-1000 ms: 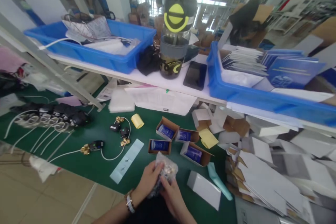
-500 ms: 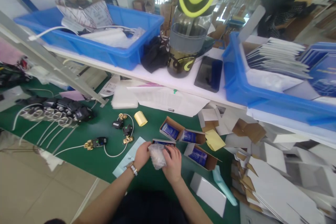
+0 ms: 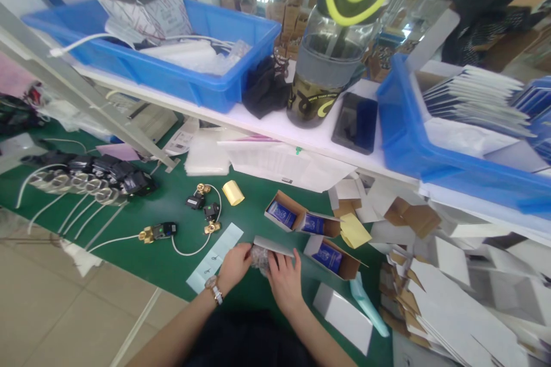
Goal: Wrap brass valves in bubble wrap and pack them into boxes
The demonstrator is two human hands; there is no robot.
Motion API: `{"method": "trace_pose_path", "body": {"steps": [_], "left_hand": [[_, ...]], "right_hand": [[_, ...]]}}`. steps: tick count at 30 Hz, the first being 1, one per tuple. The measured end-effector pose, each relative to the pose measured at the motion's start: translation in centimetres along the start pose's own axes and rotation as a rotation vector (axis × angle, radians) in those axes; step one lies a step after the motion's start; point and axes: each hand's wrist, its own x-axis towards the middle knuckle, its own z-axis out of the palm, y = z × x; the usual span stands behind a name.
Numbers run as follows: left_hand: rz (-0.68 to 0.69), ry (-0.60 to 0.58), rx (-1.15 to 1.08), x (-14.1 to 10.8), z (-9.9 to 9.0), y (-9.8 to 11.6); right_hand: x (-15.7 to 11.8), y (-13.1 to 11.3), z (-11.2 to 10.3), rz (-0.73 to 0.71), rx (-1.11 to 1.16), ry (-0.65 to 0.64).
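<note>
Plastic bag: a small crinkled clear bag (image 3: 259, 255) sits between both hands at the near edge of the green worktop (image 3: 172, 266), under the white flap of a small carton (image 3: 275, 246).
Left hand: (image 3: 235, 266) fingers pinched on the bag's left side.
Right hand: (image 3: 284, 281) fingers spread narrow, pressing on bag and flap.
Nearby: open cartons with blue booklets (image 3: 329, 255); brass-ended valve with white cable (image 3: 157, 233).
</note>
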Motion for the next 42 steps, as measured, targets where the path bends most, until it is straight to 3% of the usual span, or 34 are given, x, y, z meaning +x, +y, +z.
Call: {"method": "trace_pose_path", "body": {"steps": [3, 7, 11, 17, 22, 26, 29, 32, 34, 37, 39, 40, 42], "left_hand": [[-0.008, -0.008, -0.003, -0.2, 0.3, -0.1], [-0.026, -0.009, -0.014, -0.3, 0.5, 0.0], [-0.014, 0.004, -0.012, -0.5, 0.5, 0.0], [0.032, 0.028, 0.003, -0.5, 0.8, -0.6], [0.124, 0.034, 0.007, -0.8, 0.7, -1.6], [0.17, 0.149, 0.003, -2.2, 1.0, -1.9], [0.292, 0.293, -0.04, -3.3, 2.3, -2.0], [0.408, 0.432, -0.049, -3.7, 3.6, -2.3], [0.42, 0.432, -0.026, -3.5, 4.0, -2.6], [0.402, 0.383, -0.017, -3.0, 4.0, -2.8], [0.385, 0.369, -0.02, -2.7, 4.0, -2.9], [0.378, 0.366, -0.021, -2.6, 4.0, -3.0], [0.362, 0.365, -0.022, -2.4, 4.2, -3.1]], "right_hand": [[-2.9, 0.0, 0.8, -0.069, -0.017, 0.048], [-4.5, -0.3, 2.5, -0.1, -0.068, -0.014], [-3.1, -0.6, 3.1, -0.07, -0.156, -0.15], [-1.1, 0.2, 1.2, -0.054, -0.107, -0.304], [-1.0, -0.3, 0.5, 0.059, -0.089, -0.331], [0.0, -1.4, 0.6, 0.163, -0.112, -0.335], [1.6, -2.0, 0.7, 0.194, -0.123, -0.347], [2.6, -2.2, 0.0, 0.205, -0.111, -0.337], [2.4, -2.1, -1.2, 0.181, -0.085, -0.313], [1.5, -0.6, -3.4, 0.188, 0.005, -0.103], [1.5, 1.3, -4.3, 0.27, 0.161, 0.052], [1.8, 2.5, -4.3, 0.321, 0.292, 0.063], [3.0, 4.8, -3.7, 0.393, 0.57, -0.041]]}}
